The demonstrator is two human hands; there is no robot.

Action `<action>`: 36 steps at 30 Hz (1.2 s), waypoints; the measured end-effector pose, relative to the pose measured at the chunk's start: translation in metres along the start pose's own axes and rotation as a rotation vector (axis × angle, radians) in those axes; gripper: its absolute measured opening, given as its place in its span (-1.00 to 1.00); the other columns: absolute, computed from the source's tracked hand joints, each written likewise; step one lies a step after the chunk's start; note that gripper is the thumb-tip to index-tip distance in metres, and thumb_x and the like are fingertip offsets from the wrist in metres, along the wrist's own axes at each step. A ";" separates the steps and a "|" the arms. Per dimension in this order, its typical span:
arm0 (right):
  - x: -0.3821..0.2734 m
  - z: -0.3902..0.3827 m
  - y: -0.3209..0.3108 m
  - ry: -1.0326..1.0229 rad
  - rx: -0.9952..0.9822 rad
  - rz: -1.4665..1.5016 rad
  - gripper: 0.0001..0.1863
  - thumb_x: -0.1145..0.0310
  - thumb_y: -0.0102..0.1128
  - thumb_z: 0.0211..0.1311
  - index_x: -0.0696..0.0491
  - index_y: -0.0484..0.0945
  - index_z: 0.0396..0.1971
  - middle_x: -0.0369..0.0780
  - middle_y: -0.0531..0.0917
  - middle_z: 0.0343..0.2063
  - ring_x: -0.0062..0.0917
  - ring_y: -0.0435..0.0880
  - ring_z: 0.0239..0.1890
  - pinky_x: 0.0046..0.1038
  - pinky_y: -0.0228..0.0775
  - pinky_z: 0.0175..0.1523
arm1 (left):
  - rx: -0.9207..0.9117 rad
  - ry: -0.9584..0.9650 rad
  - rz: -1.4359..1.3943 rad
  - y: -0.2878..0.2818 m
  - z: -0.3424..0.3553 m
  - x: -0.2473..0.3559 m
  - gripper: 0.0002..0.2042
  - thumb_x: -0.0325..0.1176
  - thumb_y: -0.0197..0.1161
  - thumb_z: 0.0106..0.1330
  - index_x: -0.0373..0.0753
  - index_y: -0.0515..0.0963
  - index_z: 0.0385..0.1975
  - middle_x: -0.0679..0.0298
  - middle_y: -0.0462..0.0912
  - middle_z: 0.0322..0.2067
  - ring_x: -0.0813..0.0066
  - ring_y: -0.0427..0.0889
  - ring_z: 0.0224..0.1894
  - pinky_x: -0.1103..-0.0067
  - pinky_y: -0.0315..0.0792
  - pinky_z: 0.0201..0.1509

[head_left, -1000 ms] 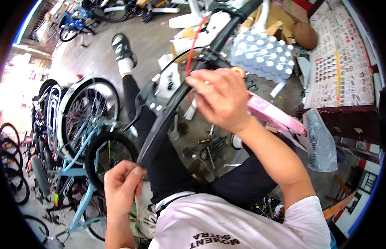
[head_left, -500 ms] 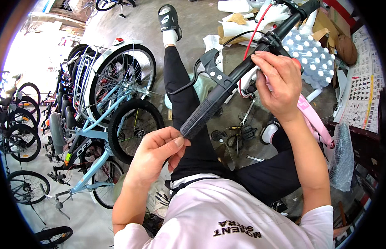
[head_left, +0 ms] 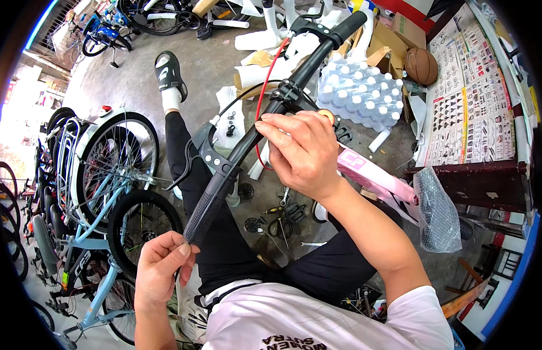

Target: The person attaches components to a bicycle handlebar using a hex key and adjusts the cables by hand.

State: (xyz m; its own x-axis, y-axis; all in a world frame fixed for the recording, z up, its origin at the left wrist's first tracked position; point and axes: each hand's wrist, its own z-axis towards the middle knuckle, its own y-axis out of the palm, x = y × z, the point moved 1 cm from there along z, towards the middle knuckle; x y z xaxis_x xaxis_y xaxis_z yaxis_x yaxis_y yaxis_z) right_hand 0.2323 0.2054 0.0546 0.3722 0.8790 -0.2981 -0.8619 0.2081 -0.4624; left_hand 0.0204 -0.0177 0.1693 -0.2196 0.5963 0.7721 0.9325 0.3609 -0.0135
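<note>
A black handlebar (head_left: 247, 144) runs diagonally before me, tilted from lower left to upper right. At its near end is a textured rubber grip (head_left: 205, 209), with a black brake lever (head_left: 192, 153) beside it. My left hand (head_left: 160, 267) is closed, thumb and fingers pinching the tip of that grip. Higher up, my right hand (head_left: 306, 153) has its fingertips closed against the bar below the stem clamp (head_left: 288, 93); its palm side is partly hidden. A red cable (head_left: 270, 76) and a black cable curve beside the bar. The pink frame (head_left: 373, 172) extends right, behind my right hand.
Bicycles, including a light blue one (head_left: 107, 233), crowd the left. Tools and pedals (head_left: 294, 212) lie on the floor between my legs. Wrapped bottles (head_left: 361, 93), cardboard boxes (head_left: 393, 41) and a basketball (head_left: 421, 65) are at far right, near bubble wrap (head_left: 437, 213) and a printed sheet (head_left: 472, 99).
The view has swung right, so hands and handlebar appear farther left and lower. Both hands keep their places on the bar and grip.
</note>
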 end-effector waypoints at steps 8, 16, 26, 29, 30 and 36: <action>0.002 -0.001 -0.001 0.002 0.008 0.001 -0.53 0.52 0.37 -0.08 0.01 0.67 -0.04 -0.34 0.68 -0.07 -0.40 0.62 -0.17 -0.27 0.41 0.04 | 0.022 0.003 0.064 0.005 0.000 0.004 -0.84 -0.45 0.22 0.40 -0.46 0.60 -0.33 0.26 0.56 -0.60 0.63 0.44 -0.69 0.70 0.24 -0.66; -0.002 0.004 -0.005 0.002 -0.081 -0.027 -0.50 0.58 0.30 -0.08 -0.01 0.68 -0.01 -0.30 0.70 -0.08 -0.36 0.62 -0.14 -0.28 0.40 0.00 | 0.008 0.022 0.142 0.006 0.000 0.008 -0.80 -0.37 0.25 0.39 -0.42 0.60 -0.35 0.31 0.53 -0.63 0.64 0.39 -0.71 0.66 0.20 -0.65; -0.008 0.007 -0.002 0.001 -0.078 -0.022 -0.53 0.67 0.29 -0.07 0.07 0.70 -0.05 -0.28 0.72 -0.06 -0.43 0.65 -0.13 -0.37 0.36 0.07 | -0.044 0.002 0.114 0.000 0.000 0.005 -0.83 -0.41 0.23 0.44 -0.41 0.60 -0.31 0.37 0.54 -0.58 0.74 0.41 -0.65 0.73 0.21 -0.62; -0.009 0.007 -0.003 0.008 -0.106 -0.026 -0.54 0.67 0.29 -0.03 0.07 0.70 -0.04 -0.26 0.72 -0.04 -0.42 0.66 -0.10 -0.38 0.36 0.09 | -0.053 -0.013 0.109 0.000 0.000 0.007 -0.83 -0.41 0.24 0.44 -0.41 0.61 -0.30 0.37 0.54 -0.58 0.74 0.40 -0.65 0.73 0.20 -0.63; -0.008 0.007 -0.003 0.005 -0.096 -0.026 -0.53 0.67 0.30 -0.06 0.07 0.70 -0.04 -0.28 0.72 -0.05 -0.43 0.65 -0.12 -0.37 0.36 0.08 | -0.059 -0.012 0.105 0.000 0.001 0.006 -0.83 -0.41 0.24 0.44 -0.41 0.61 -0.30 0.37 0.54 -0.58 0.74 0.40 -0.64 0.73 0.20 -0.63; -0.008 0.007 -0.004 0.013 -0.102 -0.039 -0.53 0.66 0.30 -0.05 0.05 0.70 -0.03 -0.29 0.72 -0.04 -0.43 0.65 -0.10 -0.37 0.35 0.11 | -0.064 -0.013 0.093 0.000 0.000 0.006 -0.84 -0.41 0.24 0.44 -0.40 0.62 -0.29 0.37 0.54 -0.58 0.75 0.41 -0.64 0.75 0.19 -0.63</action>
State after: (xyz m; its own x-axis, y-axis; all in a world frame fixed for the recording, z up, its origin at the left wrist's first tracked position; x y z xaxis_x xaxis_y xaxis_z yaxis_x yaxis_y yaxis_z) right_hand 0.2304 0.2006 0.0641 0.4098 0.8653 -0.2885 -0.8074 0.1969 -0.5561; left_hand 0.0194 -0.0137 0.1743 -0.1349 0.6346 0.7610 0.9653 0.2575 -0.0437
